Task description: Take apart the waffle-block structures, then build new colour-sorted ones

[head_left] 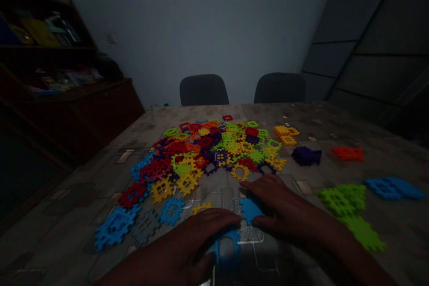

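My left hand (208,232) is curled round a blue interlocking plastic tile (228,248) with an opening in it, near the table's front edge. Between the thumb and fingers of my right hand (275,203) is a solid blue interlocking tile (250,211), its notched left side showing. The two blue tiles are apart. Just beyond my left hand, a yellow tile (202,207) is partly covered by the fingers. A blue window tile (172,210) and a grey window tile (146,228) lie to the left of my left hand.
A large heap of mixed-colour tiles (208,143) spreads over the middle of the table (100,178). On the right are sorted groups: yellow (286,134), dark purple (306,155), orange (348,153), blue (394,187) and green (345,199). Two chairs (203,90) stand behind the table.
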Demonstrator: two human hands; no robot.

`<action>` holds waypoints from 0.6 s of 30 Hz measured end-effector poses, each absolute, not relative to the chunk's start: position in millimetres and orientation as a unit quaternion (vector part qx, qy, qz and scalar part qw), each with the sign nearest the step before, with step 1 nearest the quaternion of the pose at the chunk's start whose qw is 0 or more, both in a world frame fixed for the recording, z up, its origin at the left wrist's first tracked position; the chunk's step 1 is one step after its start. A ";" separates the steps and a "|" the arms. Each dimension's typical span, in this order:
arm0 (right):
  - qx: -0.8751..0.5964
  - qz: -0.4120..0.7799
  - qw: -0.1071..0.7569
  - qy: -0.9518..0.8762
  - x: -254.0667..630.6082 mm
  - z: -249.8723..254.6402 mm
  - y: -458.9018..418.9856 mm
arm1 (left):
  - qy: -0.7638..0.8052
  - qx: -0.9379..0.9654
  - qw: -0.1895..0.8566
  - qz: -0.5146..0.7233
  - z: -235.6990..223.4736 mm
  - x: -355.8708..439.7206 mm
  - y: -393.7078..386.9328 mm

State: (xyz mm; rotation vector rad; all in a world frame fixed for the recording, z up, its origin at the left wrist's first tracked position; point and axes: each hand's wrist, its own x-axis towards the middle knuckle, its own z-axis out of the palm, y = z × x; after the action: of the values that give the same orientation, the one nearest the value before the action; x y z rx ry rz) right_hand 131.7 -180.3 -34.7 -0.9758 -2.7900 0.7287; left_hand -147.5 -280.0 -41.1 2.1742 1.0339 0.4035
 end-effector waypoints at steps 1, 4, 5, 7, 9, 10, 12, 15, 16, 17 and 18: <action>-0.319 0.239 0.046 -0.916 131.3 -33.9 -180.4 | 0.414 0.830 0.340 0.154 -40.5 -146.5 -281.1; -0.320 0.238 0.037 -0.916 130.0 -31.8 -181.2 | 0.458 0.819 0.317 0.141 -43.2 -141.6 -284.6; -0.320 0.239 0.034 -0.916 129.7 -31.6 -181.5 | 0.462 0.822 0.303 0.141 -46.2 -139.5 -285.3; -0.317 0.243 0.031 -0.916 129.7 -32.4 -181.7 | 0.450 0.839 0.271 0.144 -55.1 -135.4 -285.6; -0.312 0.247 0.031 -0.917 130.0 -34.3 -181.5 | 0.433 0.856 0.242 0.145 -65.4 -132.3 -285.0; -0.310 0.248 0.032 -0.917 130.1 -35.4 -181.2 | 0.429 0.861 0.232 0.142 -69.6 -131.3 -284.8; -0.307 0.249 0.032 -0.918 130.4 -37.0 -180.7 | 0.432 0.864 0.223 0.134 -73.7 -130.2 -285.2; -0.308 0.249 0.029 -0.918 130.3 -37.8 -180.5 | 0.437 0.858 0.228 0.141 -67.9 -130.6 -288.0; -0.308 0.249 0.028 -0.918 130.3 -37.9 -180.5 | 0.435 0.857 0.234 0.148 -64.3 -131.0 -289.0; -0.308 0.249 0.028 -0.918 130.3 -38.1 -180.6 | 0.432 0.856 0.241 0.154 -60.9 -131.6 -289.8; -0.308 0.249 0.030 -0.918 130.3 -38.4 -180.7 | 0.427 0.855 0.248 0.160 -58.3 -132.3 -290.3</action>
State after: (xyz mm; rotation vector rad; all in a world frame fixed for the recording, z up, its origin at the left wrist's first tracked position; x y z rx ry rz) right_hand 130.3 -180.7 -38.4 -0.9510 -2.8289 0.7681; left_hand -132.3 -290.3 -58.3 2.3305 1.1639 0.4366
